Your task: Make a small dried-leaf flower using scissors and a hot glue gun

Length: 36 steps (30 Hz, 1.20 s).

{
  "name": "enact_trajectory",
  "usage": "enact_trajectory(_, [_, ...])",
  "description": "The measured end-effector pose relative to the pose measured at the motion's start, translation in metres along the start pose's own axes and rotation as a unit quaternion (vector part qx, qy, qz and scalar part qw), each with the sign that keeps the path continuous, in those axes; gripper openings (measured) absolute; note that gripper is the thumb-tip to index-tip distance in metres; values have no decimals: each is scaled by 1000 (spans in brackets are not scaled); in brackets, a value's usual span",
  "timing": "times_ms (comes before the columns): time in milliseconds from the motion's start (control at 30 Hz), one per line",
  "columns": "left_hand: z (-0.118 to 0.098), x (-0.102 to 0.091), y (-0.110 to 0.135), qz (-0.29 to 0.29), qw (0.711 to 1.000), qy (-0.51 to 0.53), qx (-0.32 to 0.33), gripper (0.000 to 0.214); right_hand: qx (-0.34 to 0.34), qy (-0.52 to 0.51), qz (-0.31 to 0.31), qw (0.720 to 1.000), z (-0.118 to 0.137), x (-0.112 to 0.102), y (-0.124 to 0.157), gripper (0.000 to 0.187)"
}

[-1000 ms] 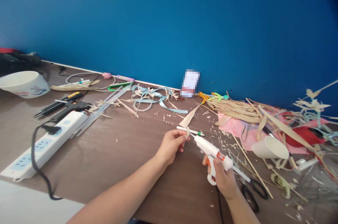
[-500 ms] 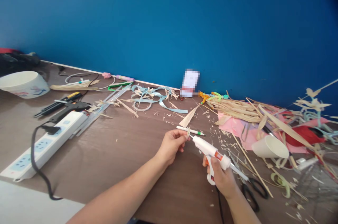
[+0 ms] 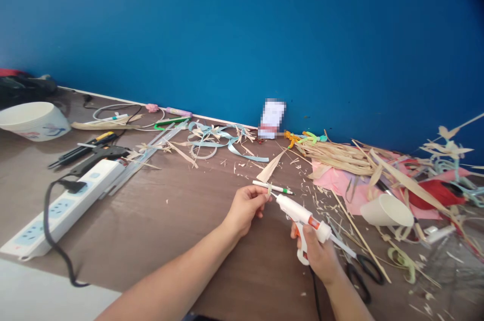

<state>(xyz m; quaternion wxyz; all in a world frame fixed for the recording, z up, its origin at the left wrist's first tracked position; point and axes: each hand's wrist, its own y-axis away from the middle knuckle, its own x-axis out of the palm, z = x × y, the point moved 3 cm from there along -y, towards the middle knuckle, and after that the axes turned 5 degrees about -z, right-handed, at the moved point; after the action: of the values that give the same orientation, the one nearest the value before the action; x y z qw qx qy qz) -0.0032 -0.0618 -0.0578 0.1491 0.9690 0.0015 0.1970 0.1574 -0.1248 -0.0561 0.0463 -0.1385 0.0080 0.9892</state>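
Observation:
My right hand point(image 3: 317, 250) is wrapped round a white glue gun point(image 3: 297, 210) with a clear glue stick point(image 3: 343, 245) in its back end. The gun's nozzle points left, at the fingertips of my left hand point(image 3: 245, 207). Those fingers are pinched on a small pale strip point(image 3: 269, 189), whose kind is too small to make out. Just behind them lies a white pen point(image 3: 280, 188) with a green band. Black-handled scissors point(image 3: 365, 273) rest to the right of my right hand. A dried husk piece point(image 3: 271, 167) lies beyond the pen.
A white power strip point(image 3: 68, 210) with a black plug and a dark glue gun point(image 3: 96, 157) lie at left. Light blue ribbon point(image 3: 245, 154) curls near the wall. On the right are a bundle of dried husks point(image 3: 336, 154), a paper cup point(image 3: 387, 210) and scattered scraps.
Almost nothing differs. Both hands hold the same place, and the glue gun's nozzle stays by the left fingertips.

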Motion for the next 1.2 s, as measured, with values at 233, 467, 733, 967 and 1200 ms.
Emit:
enact_trajectory(233, [-1,0,0,0,1000,1,0,15,-2,-6,-9,1000,-1,0,0,46])
enact_trajectory(467, [-1,0,0,-1,1000,-1,1,15,-10,-3,-2,1000,0,0,1,46])
enact_trajectory(733, [0,1,0,2,1000,-14,8,15,-21,11,-8,1000,1,0,0,45])
enact_trajectory(967, [-1,1,1,-3,1000,-20,12,14,-24,8,-7,1000,1,0,0,46])
enact_trajectory(1200, [-3,1,1,-9,999,-30,16,15,-27,28,-15,999,-2,-1,0,47])
